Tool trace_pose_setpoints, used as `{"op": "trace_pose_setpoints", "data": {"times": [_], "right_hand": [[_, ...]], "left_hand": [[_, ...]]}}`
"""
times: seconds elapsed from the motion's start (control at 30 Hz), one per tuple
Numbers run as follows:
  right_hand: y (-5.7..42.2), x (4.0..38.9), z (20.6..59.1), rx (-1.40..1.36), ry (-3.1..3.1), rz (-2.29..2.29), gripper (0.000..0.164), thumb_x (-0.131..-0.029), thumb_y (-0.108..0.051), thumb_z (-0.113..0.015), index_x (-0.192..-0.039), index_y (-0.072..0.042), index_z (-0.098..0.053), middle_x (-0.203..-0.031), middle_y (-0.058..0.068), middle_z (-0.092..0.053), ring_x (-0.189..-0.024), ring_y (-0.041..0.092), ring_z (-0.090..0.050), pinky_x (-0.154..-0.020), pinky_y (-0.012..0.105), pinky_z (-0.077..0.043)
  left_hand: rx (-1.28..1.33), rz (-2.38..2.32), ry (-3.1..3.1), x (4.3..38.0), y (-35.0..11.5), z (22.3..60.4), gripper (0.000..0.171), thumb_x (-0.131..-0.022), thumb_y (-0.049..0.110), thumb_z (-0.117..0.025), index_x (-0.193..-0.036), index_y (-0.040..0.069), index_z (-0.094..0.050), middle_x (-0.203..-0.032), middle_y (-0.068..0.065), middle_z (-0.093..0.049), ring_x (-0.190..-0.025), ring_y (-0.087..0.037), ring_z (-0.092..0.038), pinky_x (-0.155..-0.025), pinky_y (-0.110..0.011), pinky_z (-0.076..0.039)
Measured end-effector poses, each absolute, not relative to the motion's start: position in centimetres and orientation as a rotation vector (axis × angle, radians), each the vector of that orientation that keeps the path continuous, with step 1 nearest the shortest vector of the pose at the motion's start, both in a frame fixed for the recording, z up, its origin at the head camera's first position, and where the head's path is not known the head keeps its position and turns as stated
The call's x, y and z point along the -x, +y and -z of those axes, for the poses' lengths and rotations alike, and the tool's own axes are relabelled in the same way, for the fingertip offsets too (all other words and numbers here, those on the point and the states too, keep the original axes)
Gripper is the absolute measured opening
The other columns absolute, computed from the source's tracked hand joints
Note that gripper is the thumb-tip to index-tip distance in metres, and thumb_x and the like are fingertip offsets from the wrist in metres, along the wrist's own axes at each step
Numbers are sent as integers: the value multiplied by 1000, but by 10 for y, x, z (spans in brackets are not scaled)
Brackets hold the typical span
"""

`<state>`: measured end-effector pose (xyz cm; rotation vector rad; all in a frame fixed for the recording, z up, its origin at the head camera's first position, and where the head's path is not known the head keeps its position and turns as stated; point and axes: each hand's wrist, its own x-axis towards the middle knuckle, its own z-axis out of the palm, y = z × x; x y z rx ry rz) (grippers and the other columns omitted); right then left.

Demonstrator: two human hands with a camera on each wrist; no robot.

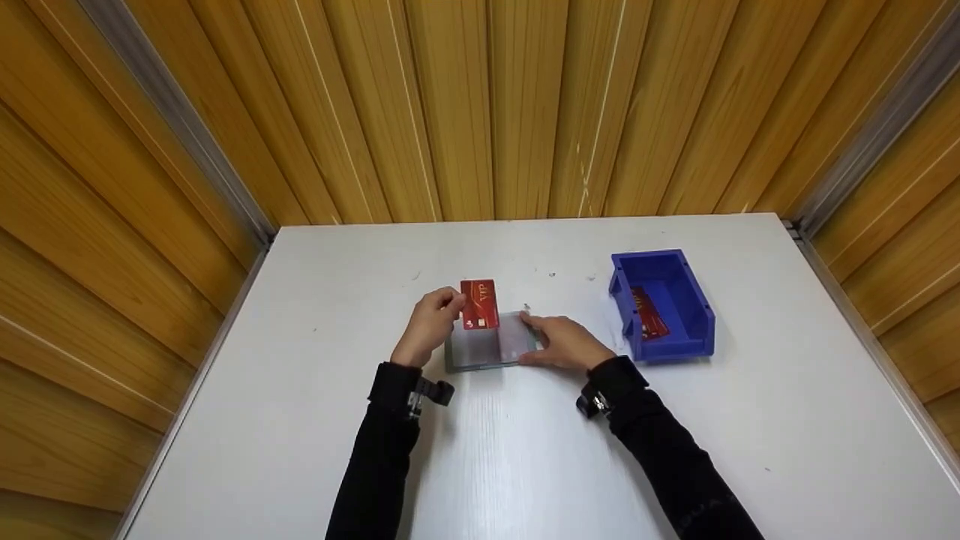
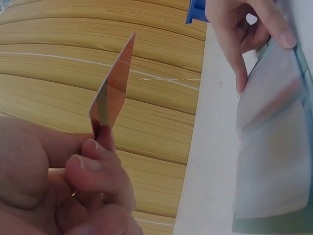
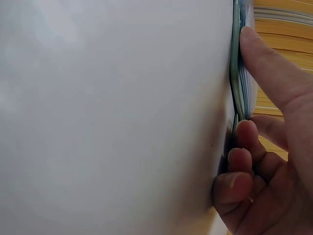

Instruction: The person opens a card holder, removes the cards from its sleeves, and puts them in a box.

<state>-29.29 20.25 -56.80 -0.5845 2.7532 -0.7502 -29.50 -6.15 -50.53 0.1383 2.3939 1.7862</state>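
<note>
My left hand (image 1: 429,321) pinches a red VIP card (image 1: 480,300) at its left edge. The card is raised above the table, and the left wrist view shows it nearly edge-on between thumb and fingers. Beneath and beside it lies an open card holder (image 1: 474,354) with clear sleeve pages and a greenish edge. My right hand (image 1: 566,343) grips the holder's right side, thumb at the near edge and a finger at the far edge. In the right wrist view the stacked page edges (image 3: 235,68) show beside the thumb, while the other fingers are curled.
To the right stands a blue plastic bin (image 1: 679,349) with another red card (image 1: 649,316) leaning inside. Everything rests on a white table (image 1: 330,420). Wood-patterned panels (image 1: 517,112) rise behind it and along both sides.
</note>
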Motion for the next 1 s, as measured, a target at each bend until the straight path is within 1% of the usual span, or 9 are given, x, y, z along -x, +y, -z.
{"op": "trace_pose_setpoints", "data": {"times": [0.2,0.3,0.37,0.43,0.5,0.63,0.73,0.87,1.0], "right_hand": [[203,296,566,568,2727,761,90,-87,-48,-81,-158,-8,-42,-154,20,-52,-136,34,-55,-114,50,-43],[204,298,563,501,2685,818,95,-86,-51,-82,-160,-11,-38,-131,20,-67,-111,28,-63,-99,46,-51],[205,299,561,442,2674,904,93,-88,-52,-78,-161,-10,-37,-108,13,-68,-91,21,-60,-85,39,-50],[203,299,558,363,2642,1076,80,-97,-50,-69,-159,-9,-39,-89,9,-63,-75,17,-54,-72,34,-46],[196,299,553,282,2575,1297,64,-105,-49,-55,-154,-8,-44,-82,6,-62,-67,14,-55,-64,30,-48],[169,294,544,96,2307,1722,56,-111,-51,-35,-141,-5,-48,-75,8,-62,-54,16,-59,-51,34,-56],[148,292,539,-14,2193,1869,53,-111,-52,-33,-130,-5,-49,-72,6,-60,-49,15,-60,-47,31,-55],[127,290,539,-146,2202,1943,41,-112,-45,-35,-118,-7,-50,-70,3,-55,-43,10,-51,-39,23,-43],[118,291,546,-190,2283,1995,32,-113,-33,-36,-109,-5,-51,-75,0,-51,-50,7,-43,-42,20,-35]], "left_hand": [[-148,-1797,2390,296,-59,507,25,-108,21,-55,-86,8,-58,-84,0,-49,-78,-16,-46,-64,-27,-36],[-152,-1799,2388,295,-58,509,25,-108,20,-54,-87,7,-58,-84,-1,-50,-78,-16,-46,-65,-28,-36],[-152,-1788,2385,294,-57,510,25,-109,20,-54,-88,7,-59,-84,0,-50,-78,-16,-46,-65,-28,-36],[-151,-1781,2377,294,-56,513,26,-109,21,-54,-88,7,-59,-83,0,-49,-76,-16,-46,-63,-27,-36],[-148,-1777,2369,293,-54,515,25,-109,21,-53,-88,7,-59,-83,0,-49,-73,-15,-45,-62,-27,-35],[-159,-1777,2360,293,-48,518,25,-109,20,-53,-88,7,-59,-80,0,-48,-66,-13,-43,-57,-25,-34],[-192,-1759,2361,293,-41,521,25,-109,20,-53,-88,7,-60,-79,1,-48,-63,-12,-43,-56,-24,-35],[-231,-1717,2396,292,-33,526,26,-109,19,-53,-87,7,-60,-76,2,-48,-62,-10,-45,-55,-23,-37],[-240,-1682,2453,292,-29,530,27,-108,19,-53,-86,6,-60,-74,3,-48,-61,-11,-46,-54,-23,-37]]}}
